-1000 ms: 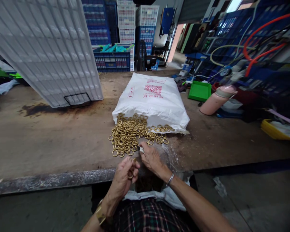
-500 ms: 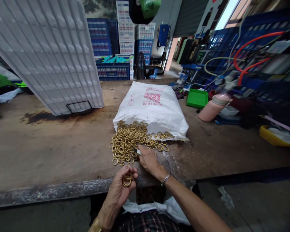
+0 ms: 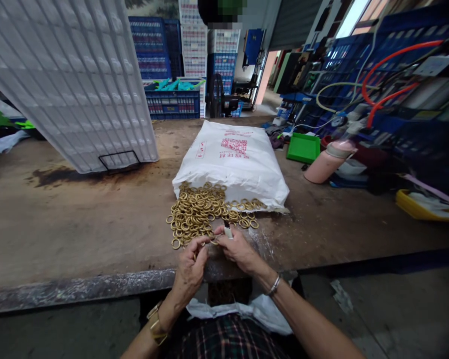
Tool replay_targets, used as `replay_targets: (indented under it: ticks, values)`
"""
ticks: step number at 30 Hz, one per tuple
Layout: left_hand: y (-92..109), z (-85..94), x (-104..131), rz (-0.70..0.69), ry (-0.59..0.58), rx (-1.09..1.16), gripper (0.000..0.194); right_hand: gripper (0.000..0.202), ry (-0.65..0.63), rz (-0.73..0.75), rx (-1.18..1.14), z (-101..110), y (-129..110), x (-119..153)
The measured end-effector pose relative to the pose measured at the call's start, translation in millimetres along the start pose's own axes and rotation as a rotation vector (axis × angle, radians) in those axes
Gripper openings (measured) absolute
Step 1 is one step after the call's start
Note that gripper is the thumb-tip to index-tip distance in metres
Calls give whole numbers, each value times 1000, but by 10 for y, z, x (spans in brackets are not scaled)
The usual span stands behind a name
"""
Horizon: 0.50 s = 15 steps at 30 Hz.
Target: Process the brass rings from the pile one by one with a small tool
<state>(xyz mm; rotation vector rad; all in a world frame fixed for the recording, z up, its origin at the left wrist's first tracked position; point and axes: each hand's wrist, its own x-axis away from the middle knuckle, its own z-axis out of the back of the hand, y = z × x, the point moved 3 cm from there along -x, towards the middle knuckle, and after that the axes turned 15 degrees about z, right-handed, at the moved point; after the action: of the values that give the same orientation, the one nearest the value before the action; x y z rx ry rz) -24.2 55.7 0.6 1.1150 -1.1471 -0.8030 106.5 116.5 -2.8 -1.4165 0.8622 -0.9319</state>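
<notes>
My left hand [image 3: 190, 264] is closed around gold-coloured rings, mostly hidden by the fingers and palm. Its fingertips meet those of my right hand [image 3: 241, 252] just in front of a heap of the same rings [image 3: 196, 212]. A ring [image 3: 214, 241] shows between the two hands; which of them grips it is hard to tell. In my right hand is a small tool with a pale body and a dark end [image 3: 228, 230], pointing up and away; its exact kind is unclear. The heap spills from the mouth of a white woven sack [image 3: 232, 159] with red print.
A tall white ribbed plastic panel [image 3: 86, 89] stands on the table at left, by a black wire stand [image 3: 119, 160]. Toward the right are a green tray [image 3: 303, 147], a pink bottle [image 3: 329, 163] and a yellow tray [image 3: 426, 209]. The table's front edge [image 3: 78, 289] runs close to me.
My right hand has drawn back from the heap, and the pale tool now points up. My left hand has moved up to meet it, its rings turned mostly out of sight.
</notes>
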Motion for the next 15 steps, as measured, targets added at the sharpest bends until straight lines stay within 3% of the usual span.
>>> replay_targets:
  ticks: [4, 7, 10, 15]
  values:
    - [58, -31, 28, -91, -71, -84, 19, 23, -78, -149, -312, -87, -36, 113]
    - [85, -41, 54, -84, -107, -71, 15, 23, -105, -177, -350, -103, -19, 136]
    - [99, -45, 69, -71, -116, -93, 16, 19, -94, -113, -198, -97, -3, 132]
    - [92, -28, 72, -70, -69, -116, 16, 22, -46, 164, 202, -104, -56, 97]
